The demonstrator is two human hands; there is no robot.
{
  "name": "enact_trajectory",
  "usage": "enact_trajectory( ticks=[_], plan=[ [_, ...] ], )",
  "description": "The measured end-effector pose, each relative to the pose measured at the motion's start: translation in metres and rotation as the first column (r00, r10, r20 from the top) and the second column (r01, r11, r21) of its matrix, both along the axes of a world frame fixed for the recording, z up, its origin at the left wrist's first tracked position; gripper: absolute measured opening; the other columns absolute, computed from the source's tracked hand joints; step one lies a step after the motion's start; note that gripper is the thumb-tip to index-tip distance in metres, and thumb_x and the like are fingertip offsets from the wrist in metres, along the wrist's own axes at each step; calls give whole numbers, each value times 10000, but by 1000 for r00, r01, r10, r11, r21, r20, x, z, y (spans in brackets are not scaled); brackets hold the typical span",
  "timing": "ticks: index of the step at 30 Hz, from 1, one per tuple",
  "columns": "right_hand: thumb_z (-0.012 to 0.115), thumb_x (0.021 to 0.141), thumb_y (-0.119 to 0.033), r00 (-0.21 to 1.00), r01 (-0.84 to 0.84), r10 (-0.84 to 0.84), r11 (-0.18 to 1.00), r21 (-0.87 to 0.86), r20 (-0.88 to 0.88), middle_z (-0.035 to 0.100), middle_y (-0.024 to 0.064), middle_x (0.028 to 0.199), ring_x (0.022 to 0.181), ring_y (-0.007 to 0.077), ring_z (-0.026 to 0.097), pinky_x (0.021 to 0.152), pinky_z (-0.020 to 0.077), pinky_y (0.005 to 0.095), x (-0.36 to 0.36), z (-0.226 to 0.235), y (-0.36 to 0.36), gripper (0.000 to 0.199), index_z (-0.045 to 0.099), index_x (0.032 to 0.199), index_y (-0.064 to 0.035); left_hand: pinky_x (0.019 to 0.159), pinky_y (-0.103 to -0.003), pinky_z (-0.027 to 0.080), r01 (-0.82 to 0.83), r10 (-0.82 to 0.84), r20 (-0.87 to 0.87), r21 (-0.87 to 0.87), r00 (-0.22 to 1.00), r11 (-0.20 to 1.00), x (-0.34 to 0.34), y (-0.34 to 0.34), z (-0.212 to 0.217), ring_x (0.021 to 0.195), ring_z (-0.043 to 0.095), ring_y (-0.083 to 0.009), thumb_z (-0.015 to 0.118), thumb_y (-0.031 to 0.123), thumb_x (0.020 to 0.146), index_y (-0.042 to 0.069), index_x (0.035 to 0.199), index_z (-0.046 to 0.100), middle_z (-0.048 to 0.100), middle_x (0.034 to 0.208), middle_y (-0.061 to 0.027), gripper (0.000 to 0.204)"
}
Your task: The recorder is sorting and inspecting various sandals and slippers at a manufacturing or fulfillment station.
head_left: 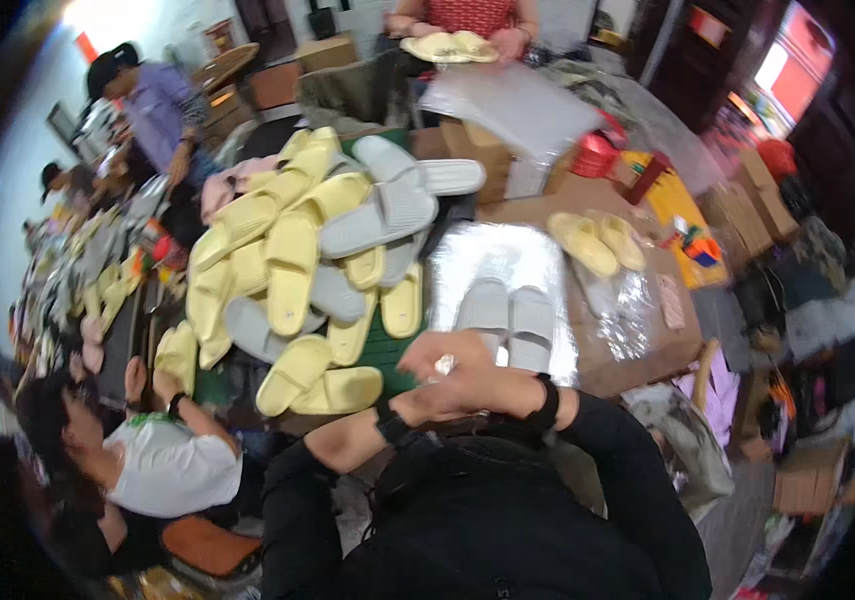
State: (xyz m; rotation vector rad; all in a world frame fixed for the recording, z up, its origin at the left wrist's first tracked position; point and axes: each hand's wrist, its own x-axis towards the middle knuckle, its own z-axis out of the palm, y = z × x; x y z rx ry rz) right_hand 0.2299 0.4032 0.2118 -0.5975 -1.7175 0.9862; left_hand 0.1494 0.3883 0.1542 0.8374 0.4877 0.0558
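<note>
In the head view, the pair of gray slippers [485,307] lies side by side on a silver sheet [508,245], toward its near edge, with the sheet's far edge bare beyond them. Their long axes run away from the person, nearly parallel to the sheet's sides. The hands overlap at the sheet's near left corner, so the pair lies ahead of them and to their right. The right hand [485,380], reaching leftward across the left hand [426,405], is the nearer one; its wrist sits just below the right slipper, and the hand hides the near end of the left slipper. Both hands are blurred: a small white piece [445,365] shows at the right hand's fingers, but I cannot tell whether it is gripped, nor how far the left hand's fingers are closed. Beyond the sheet's left edge lies a heap of yellow and gray slippers [286,270]; off its right edge, on the brown table [628,360], a cream-yellow pair [588,245] sits apart, near the sheet's far right corner.
</note>
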Motion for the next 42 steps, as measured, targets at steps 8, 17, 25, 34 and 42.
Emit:
enact_trajectory(
  ticks=[8,17,25,34,42],
  plan=[
    [502,777,-141,915,-399,98,361,843,391,502,49,689,586,154,504,518,407,267,-4,22,-33,136,539,777,-11,778,-243,453,109,-194,107,530,975,841,29,25,38,826,548,-74,492,124,898,-12,1031,564,609,939,-25,204],
    [540,717,-133,907,-420,127,327,846,401,454,42,669,566,171,482,491,388,270,-12,16,-35,127,486,731,-20,689,-224,451,66,-58,-30,528,998,847,15,16,32,778,522,-43,550,228,881,-7,968,618,630,833,-10,260],
    [563,709,-149,899,-436,117,318,842,422,464,37,668,564,158,488,497,395,263,-20,21,-19,151,487,730,-19,593,-177,415,-3,-11,54,259,998,966,10,32,6,656,458,-5,559,220,877,82,865,549,531,734,84,139],
    [517,731,-157,896,-443,209,364,819,392,472,51,701,599,179,495,519,404,283,-29,7,-16,142,503,755,-18,730,-216,449,6,56,-273,219,960,976,10,29,-16,722,513,-16,571,180,852,140,938,588,585,838,99,96],
    [510,706,-183,925,-378,64,246,893,374,459,45,704,612,181,482,530,400,292,-31,21,-18,144,448,720,-54,726,-264,442,216,-219,-322,-47,921,975,-6,33,-37,665,512,-87,369,223,887,135,895,597,585,800,41,244]
  ],
)
